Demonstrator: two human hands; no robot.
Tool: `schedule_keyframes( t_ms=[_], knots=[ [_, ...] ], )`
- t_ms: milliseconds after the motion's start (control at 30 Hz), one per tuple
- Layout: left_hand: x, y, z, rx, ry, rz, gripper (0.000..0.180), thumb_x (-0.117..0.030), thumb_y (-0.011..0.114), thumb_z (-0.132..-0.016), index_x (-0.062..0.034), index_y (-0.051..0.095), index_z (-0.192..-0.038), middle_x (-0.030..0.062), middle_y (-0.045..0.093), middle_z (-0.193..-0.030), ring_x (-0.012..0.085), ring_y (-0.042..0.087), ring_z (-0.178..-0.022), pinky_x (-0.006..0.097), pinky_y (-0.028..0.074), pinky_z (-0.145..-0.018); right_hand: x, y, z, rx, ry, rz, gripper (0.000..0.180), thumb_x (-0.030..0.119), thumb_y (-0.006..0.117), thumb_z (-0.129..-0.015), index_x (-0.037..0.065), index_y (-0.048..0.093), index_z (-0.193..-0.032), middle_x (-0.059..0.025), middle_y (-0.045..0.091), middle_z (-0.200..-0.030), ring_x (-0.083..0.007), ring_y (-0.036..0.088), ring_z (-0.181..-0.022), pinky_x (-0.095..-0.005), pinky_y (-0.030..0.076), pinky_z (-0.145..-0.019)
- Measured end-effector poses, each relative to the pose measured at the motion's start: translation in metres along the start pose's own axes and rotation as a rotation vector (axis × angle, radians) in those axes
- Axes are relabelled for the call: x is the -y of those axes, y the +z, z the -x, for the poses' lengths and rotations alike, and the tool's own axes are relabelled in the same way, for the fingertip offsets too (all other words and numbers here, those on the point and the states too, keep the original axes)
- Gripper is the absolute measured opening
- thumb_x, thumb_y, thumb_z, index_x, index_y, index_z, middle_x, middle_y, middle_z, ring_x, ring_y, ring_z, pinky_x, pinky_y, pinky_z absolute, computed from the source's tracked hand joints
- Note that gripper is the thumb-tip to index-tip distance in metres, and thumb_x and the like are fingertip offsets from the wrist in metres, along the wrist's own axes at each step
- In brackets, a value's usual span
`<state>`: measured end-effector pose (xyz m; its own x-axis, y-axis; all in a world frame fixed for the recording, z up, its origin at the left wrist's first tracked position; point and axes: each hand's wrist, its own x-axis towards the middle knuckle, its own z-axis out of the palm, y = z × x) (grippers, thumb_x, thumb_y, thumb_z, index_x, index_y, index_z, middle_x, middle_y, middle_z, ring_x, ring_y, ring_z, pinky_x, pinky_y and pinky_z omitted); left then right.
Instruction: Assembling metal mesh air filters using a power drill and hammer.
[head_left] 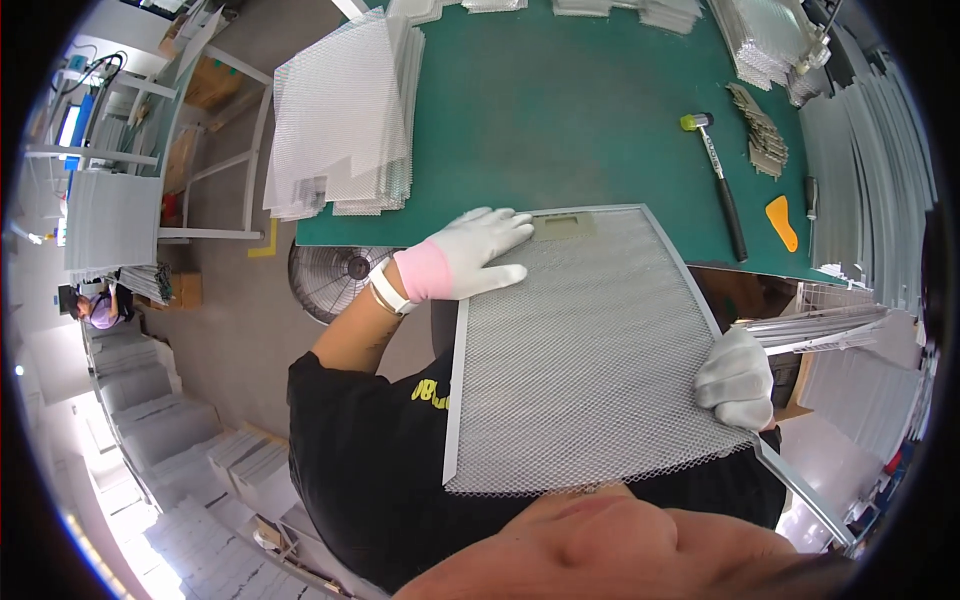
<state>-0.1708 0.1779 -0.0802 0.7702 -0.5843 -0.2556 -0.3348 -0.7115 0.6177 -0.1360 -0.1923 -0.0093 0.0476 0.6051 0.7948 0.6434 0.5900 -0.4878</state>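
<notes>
Because its far end overlaps the near edge of the tabletop [540, 130] while the rest juts back toward the person's chest, the mesh panel [590, 370] seems to need a hand at either side for support. Framing strips run along its left, far and right sides; the edge nearest the chin is bare mesh.

The gloved left hand [470, 255] lies across the far left corner, fingers stretched forward together and thumb set apart on the mesh. Its grip is spread flat rather than closed around anything, probably pressing that corner against the tabletop. The left arm reaches out from the side, elbow bent, and the wrist wears a white band [388, 286].

The right hand [737, 380] is drawn in close to the body, its fingers curled tightly over the panel's right edge, so that grip appears closed there. A metal strip [805, 495] slants out beyond the near right corner; whether it is joined to the side framing, or also held, cannot be told behind the glove.

A mallet [722, 185] and an orange scraper [782, 224] lie to the right, likely for easy reach. Mesh sheets [345, 115] are piled at the left, apparently out of the panel's way.
</notes>
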Motion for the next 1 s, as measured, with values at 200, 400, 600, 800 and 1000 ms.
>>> schedule_keyframes(
  t_ms=[200,400,600,800,1000],
  knots=[
    [0.011,0.006,0.001,-0.092,0.014,0.005,0.058,-0.039,0.051,-0.099,-0.0027,0.050,-0.143,0.0167,0.047,-0.152,0.0409,0.035,-0.144,0.051,0.021,-0.121,0.007,0.004,0.002,0.022,0.006,0.023,0.026,0.025,0.057,-0.048,0.010,0.036,-0.048,-0.0077,0.059,-0.064,-0.0111,0.051,-0.044,-0.0245,0.027,-0.034],
    [0.005,-0.005,-0.002,-0.151,0.027,-0.049,0.045,-0.027,0.051,-0.094,-0.0059,0.058,-0.134,0.0146,0.061,-0.134,0.0355,0.049,-0.131,0.054,0.021,-0.121,0.003,0.003,0.000,0.013,-0.003,0.029,0.027,0.026,0.056,-0.048,0.010,0.035,-0.048,-0.0077,0.060,-0.064,-0.0112,0.050,-0.044,-0.0244,0.027,-0.034],
    [-0.003,-0.009,-0.005,-0.213,-0.021,-0.095,0.036,-0.019,0.049,-0.090,-0.0042,0.064,-0.118,0.0134,0.067,-0.107,0.0306,0.060,-0.108,0.055,0.026,-0.119,0.008,0.000,-0.006,0.040,0.033,0.039,0.027,0.025,0.057,-0.048,0.009,0.035,-0.048,-0.0087,0.061,-0.066,-0.0123,0.051,-0.044,-0.0250,0.027,-0.034],
    [-0.009,-0.011,0.003,-0.288,-0.168,-0.257,0.033,-0.018,0.048,-0.089,-0.0024,0.067,-0.111,0.0155,0.066,-0.090,0.0327,0.062,-0.099,0.056,0.034,-0.113,0.017,0.004,-0.004,-0.004,0.087,0.065,0.027,0.024,0.057,-0.049,0.009,0.035,-0.048,-0.0089,0.061,-0.066,-0.0135,0.052,-0.045,-0.0258,0.029,-0.034],
    [-0.002,-0.008,0.023,-0.418,-0.156,-0.256,0.033,-0.020,0.052,-0.089,-0.0007,0.066,-0.112,0.0174,0.066,-0.092,0.0333,0.062,-0.097,0.052,0.037,-0.111,0.009,0.009,0.004,-0.042,0.084,0.070,0.028,0.024,0.058,-0.049,0.009,0.035,-0.048,-0.0091,0.061,-0.066,-0.0145,0.053,-0.045,-0.0265,0.029,-0.035]
  ],
)
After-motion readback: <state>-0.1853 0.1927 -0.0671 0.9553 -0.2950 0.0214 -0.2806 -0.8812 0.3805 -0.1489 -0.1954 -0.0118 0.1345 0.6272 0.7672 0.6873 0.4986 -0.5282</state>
